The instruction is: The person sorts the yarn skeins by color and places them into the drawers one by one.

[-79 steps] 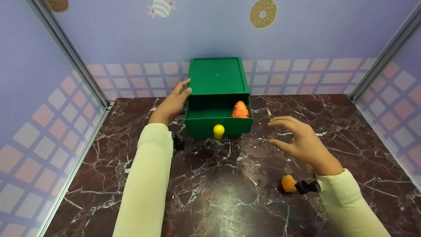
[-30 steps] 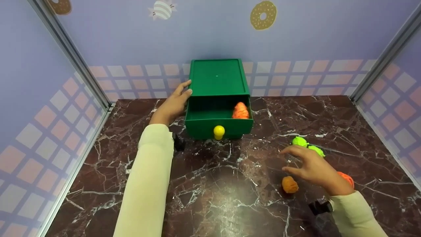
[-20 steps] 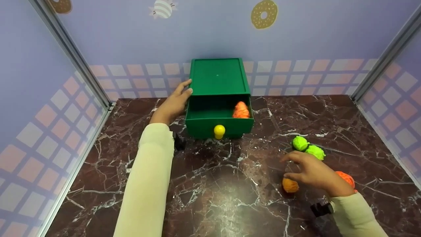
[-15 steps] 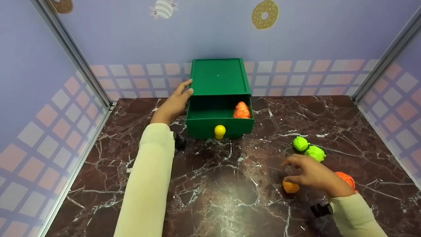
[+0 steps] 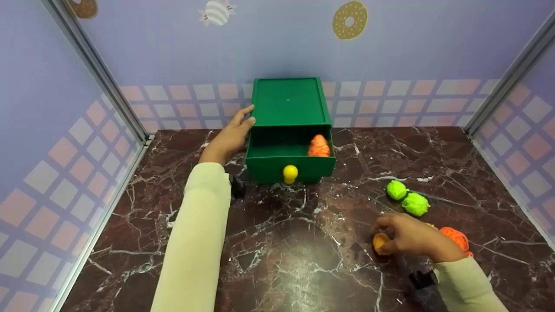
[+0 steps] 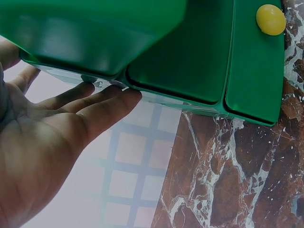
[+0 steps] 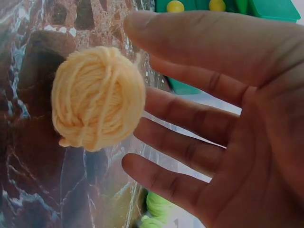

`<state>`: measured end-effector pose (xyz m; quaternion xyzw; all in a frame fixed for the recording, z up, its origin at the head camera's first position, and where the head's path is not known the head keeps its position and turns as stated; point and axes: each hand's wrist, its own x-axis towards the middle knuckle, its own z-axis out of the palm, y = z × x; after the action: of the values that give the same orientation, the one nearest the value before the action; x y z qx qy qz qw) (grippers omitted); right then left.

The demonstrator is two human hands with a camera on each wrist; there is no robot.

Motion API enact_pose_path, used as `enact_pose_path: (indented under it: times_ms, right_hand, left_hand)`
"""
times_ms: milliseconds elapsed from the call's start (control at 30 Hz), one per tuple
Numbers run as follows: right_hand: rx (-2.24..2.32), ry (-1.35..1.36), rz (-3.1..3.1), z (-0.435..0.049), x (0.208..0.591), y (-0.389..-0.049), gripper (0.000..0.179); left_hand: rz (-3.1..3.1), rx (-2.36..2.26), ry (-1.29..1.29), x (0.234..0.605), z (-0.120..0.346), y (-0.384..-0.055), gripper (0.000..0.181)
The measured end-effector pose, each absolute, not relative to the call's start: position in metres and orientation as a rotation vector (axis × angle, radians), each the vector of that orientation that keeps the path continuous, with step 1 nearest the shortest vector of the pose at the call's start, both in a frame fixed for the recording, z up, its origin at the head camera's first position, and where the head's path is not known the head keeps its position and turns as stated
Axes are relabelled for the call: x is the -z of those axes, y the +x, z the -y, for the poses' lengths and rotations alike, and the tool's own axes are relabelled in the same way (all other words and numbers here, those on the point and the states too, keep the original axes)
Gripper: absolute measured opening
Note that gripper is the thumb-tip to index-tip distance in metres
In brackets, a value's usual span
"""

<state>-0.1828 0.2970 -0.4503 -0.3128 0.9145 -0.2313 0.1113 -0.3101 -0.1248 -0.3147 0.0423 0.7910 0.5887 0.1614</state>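
Note:
My left hand (image 5: 230, 136) rests its straight fingers against the left side of a green drawer box (image 5: 288, 102). The left wrist view shows those fingertips (image 6: 128, 95) along the box's edge. Its drawer (image 5: 271, 167) is pulled out, with a yellow knob (image 5: 290, 173) in front. Inside, at the right end, lies a bright orange ball of yarn (image 5: 319, 146). My right hand (image 5: 409, 238) is low over the table, thumb and fingers spread around a yellow-orange ball of yarn (image 7: 97, 99). In the right wrist view its fingers are nearly straight, fingertips right at the ball.
Two lime-green balls of yarn (image 5: 415, 203) sit beyond my right hand. A red-orange ball of yarn (image 5: 455, 238) lies by my right wrist, with a small yellowish bit showing behind the hand. Patterned walls (image 5: 282, 47) enclose the dark marbled table (image 5: 277, 268) at back and sides.
My right hand has moved from beside the drawer down and toward the front, to the yellow-orange ball. The green and red-orange balls behind it have come into view. My left hand stays put.

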Motion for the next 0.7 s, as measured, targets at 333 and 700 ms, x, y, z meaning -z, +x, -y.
enact_pose_path:
  times_ms: [333,700]
  right_hand:
    - [0.575,-0.907,-2.723,-0.2942,0.4561,-0.1794,0.029]
    - [0.553,-0.919,-2.767,-0.292,0.4576,-0.1782,0.021]
  left_hand:
    - [-2.237,-1.698,0.111,0.3149,0.1246,-0.3097,0.053]
    - [-2.268,-1.658,0.119,0.3143,0.1255,-0.3088,0.053]
